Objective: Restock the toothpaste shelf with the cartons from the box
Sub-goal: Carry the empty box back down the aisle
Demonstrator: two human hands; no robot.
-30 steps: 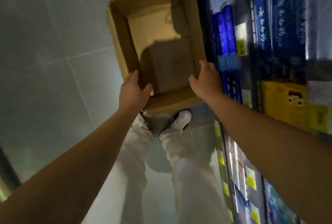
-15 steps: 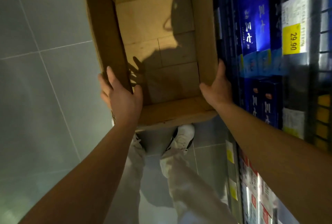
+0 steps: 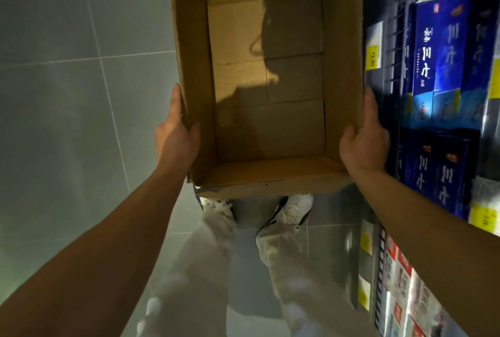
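An open brown cardboard box (image 3: 342, 47) fills the upper middle of the head view, held above the floor in front of me. Its inside shows only bare cardboard; no cartons are visible in it. My left hand (image 3: 176, 139) grips the box's left wall near the front corner, thumb inside. My right hand (image 3: 364, 142) grips the right wall the same way. Blue toothpaste cartons (image 3: 438, 47) stand packed on the shelf at the right, with darker blue ones (image 3: 438, 174) on the level below.
The shelf unit runs down the right edge, with yellow price tags (image 3: 372, 56) and red-and-white packs (image 3: 403, 277) lower down. Grey floor tiles (image 3: 67, 120) spread to the left. My white trousers and white shoes (image 3: 293, 209) are under the box.
The box has come up and closer to me, and now fills more of the view. Both hands have stayed on its side walls. The shelf cartons appear nearer.
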